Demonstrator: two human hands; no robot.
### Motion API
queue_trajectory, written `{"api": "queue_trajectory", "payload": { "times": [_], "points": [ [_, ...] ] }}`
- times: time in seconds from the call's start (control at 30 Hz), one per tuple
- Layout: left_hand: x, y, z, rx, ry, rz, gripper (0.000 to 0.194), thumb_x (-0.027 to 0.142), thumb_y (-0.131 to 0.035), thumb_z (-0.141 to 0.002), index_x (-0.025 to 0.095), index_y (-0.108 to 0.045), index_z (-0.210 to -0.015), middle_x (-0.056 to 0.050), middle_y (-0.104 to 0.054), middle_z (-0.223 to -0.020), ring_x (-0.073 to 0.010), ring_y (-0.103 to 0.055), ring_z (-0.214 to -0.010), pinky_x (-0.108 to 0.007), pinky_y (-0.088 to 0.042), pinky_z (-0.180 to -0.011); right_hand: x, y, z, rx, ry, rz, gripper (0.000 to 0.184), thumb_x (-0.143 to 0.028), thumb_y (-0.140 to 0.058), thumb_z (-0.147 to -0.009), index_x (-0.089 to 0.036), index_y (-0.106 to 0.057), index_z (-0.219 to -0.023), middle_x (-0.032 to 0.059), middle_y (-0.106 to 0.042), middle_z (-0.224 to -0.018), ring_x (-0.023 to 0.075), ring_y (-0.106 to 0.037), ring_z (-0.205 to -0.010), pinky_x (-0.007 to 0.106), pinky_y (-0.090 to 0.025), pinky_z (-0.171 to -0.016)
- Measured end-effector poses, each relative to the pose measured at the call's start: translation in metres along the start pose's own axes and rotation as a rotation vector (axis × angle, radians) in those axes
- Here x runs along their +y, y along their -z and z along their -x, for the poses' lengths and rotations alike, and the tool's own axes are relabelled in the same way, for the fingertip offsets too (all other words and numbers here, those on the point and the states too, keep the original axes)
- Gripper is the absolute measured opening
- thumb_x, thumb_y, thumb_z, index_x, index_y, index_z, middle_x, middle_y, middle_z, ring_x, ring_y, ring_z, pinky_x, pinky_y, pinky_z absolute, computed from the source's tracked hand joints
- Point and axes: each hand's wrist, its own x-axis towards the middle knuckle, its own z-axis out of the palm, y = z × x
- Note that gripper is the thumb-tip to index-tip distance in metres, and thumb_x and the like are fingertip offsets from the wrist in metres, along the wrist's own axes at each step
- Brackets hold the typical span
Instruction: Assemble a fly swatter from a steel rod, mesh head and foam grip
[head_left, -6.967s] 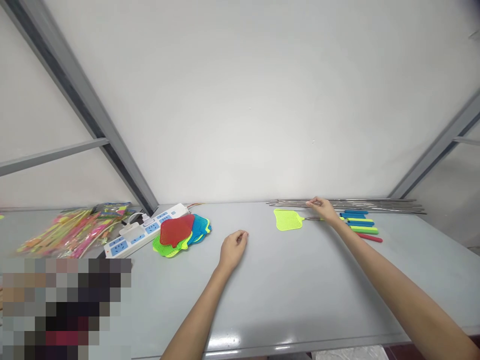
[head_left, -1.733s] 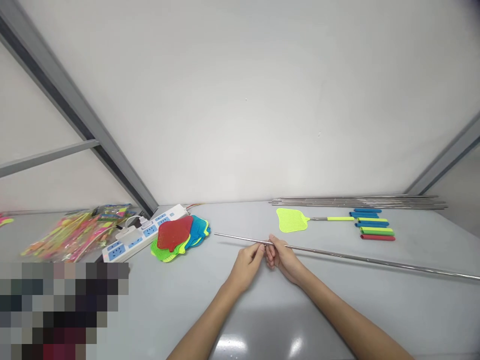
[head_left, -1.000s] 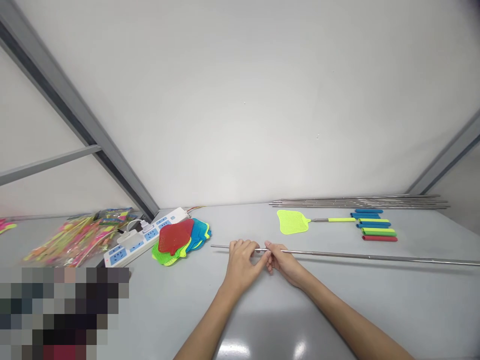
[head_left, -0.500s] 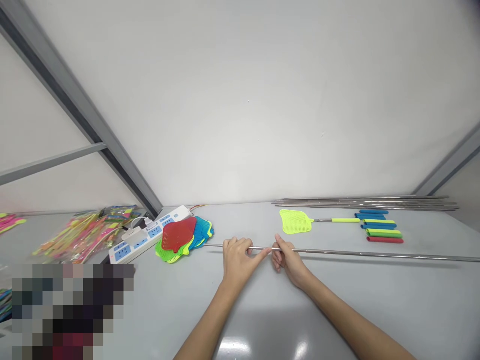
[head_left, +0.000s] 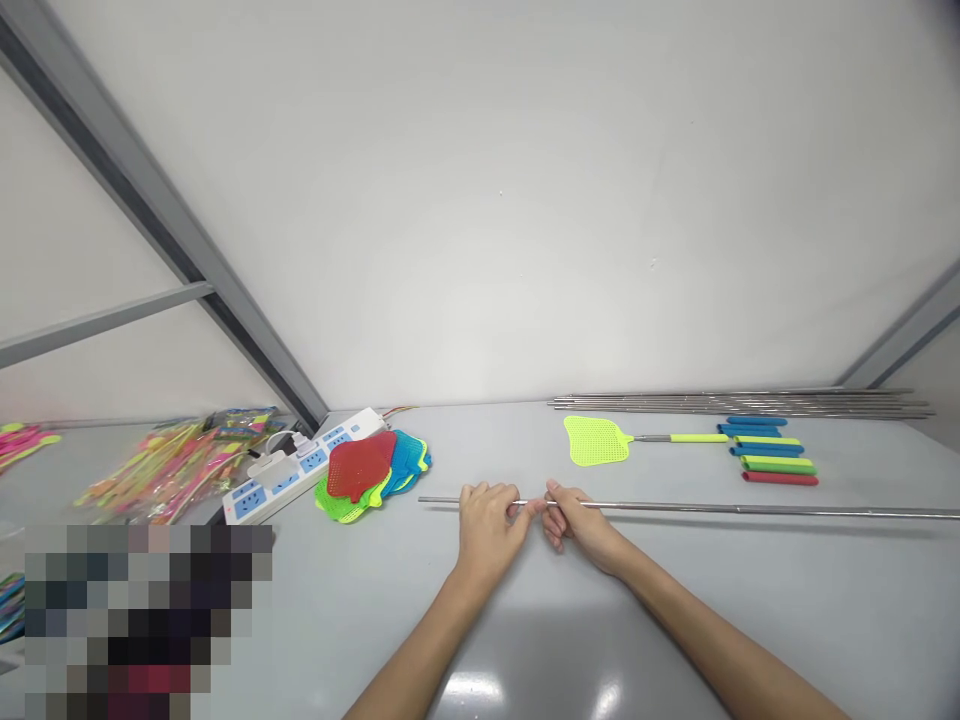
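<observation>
Gripping the rod (head_left: 675, 508) near its thin left end, the left hand (head_left: 487, 525) is curling its fingers over it, thumb reaching towards the right hand (head_left: 581, 522), which is pinching the rod between thumb and forefinger. The rod is running level across the front of the table (head_left: 375, 620), seemingly just off it, growing thicker rightwards, its far end passing out of view. Handling it well is probably calling for a firm hold from both hands, pressure staying in line with the rod so the slender part isn't bending, and some care for that long unseen end, which any tilt could be swinging. From the left, bags (head_left: 172, 465) are lying well beyond the rod's left tip; a power strip (head_left: 313, 460) is slanting nearer; swatter heads (head_left: 361, 468) are lying piled beside that tip, where a leftward slide could be catching them. Behind the rod, a swatter (head_left: 596, 442) is resting flat, and further right grips (head_left: 780, 478) are lying in a group, the red one nearest, where a backward sweep could be scattering them. Behind these, spare rods (head_left: 739, 404) are stretching along the wall (head_left: 525, 200).
</observation>
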Motion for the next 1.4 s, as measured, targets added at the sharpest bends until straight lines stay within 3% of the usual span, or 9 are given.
{"api": "queue_trajectory", "payload": {
  "times": [0.23,1.0,1.2,1.4],
  "points": [
    [0.004,-0.001,0.002,-0.015,0.003,0.052,0.028,0.032,-0.038,-0.078,0.017,-0.046,-0.055,-0.001,-0.054,-0.057,-0.0130,-0.039,-0.060,-0.030,-0.021,-0.063,0.000,-0.001,-0.001,-0.003,0.003,0.019,0.048,-0.050,-0.036,-0.076,-0.016,-0.035,-0.043,-0.0031,-0.037,-0.039,0.0083,-0.041,-0.035,0.022,-0.030,-0.039],
    [-0.003,-0.003,-0.007,-0.028,0.000,0.096,0.032,0.044,-0.037,-0.077,0.018,-0.051,-0.063,0.001,-0.054,-0.061,-0.0134,-0.045,-0.065,-0.028,-0.026,-0.067,-0.003,-0.001,-0.004,0.020,-0.025,-0.103,0.045,-0.046,-0.041,-0.075,-0.016,-0.037,-0.041,-0.0022,-0.038,-0.040,0.0096,-0.043,-0.037,0.023,-0.032,-0.039],
    [-0.008,-0.003,-0.009,0.030,0.013,0.124,0.030,0.047,-0.043,-0.073,0.019,-0.054,-0.069,-0.001,-0.052,-0.073,-0.0147,-0.046,-0.074,-0.029,-0.030,-0.073,-0.008,-0.002,-0.003,0.051,-0.047,-0.109,0.045,-0.049,-0.046,-0.071,-0.015,-0.036,-0.042,-0.0023,-0.038,-0.041,0.0093,-0.042,-0.039,0.023,-0.032,-0.040],
    [-0.013,0.000,-0.013,0.174,0.044,0.064,0.028,0.048,-0.050,-0.067,0.022,-0.057,-0.070,-0.002,-0.050,-0.079,-0.0165,-0.045,-0.081,-0.032,-0.031,-0.078,-0.016,0.002,-0.003,0.089,-0.064,-0.143,0.045,-0.046,-0.046,-0.072,-0.016,-0.035,-0.041,-0.0024,-0.036,-0.040,0.0095,-0.042,-0.039,0.023,-0.031,-0.040]
  ]
}}
